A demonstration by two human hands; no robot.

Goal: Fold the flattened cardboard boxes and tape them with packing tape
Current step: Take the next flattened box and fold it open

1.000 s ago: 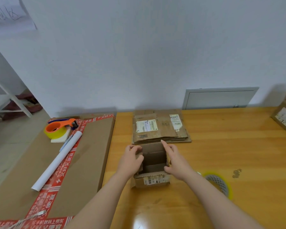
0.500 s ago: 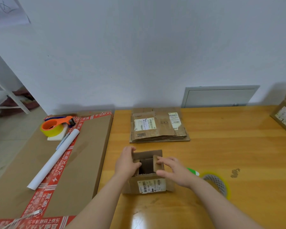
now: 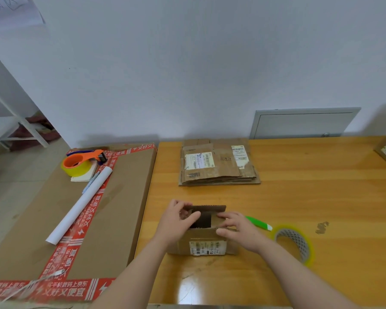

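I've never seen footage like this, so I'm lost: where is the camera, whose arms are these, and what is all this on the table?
There is no machine here. A person wears a wide-angle camera on the head, looking forward and down, so the arms are their own. This is the only view. Both hands work on a small cardboard box standing open on the wooden table. The left hand grips its left flap, and the right hand presses the right flap inward. Behind it lies a stack of flattened boxes. Beside the right hand lie a green-and-white tool and a tape roll. To the left, a big flat carton bears an orange tape dispenser and a white paper roll.
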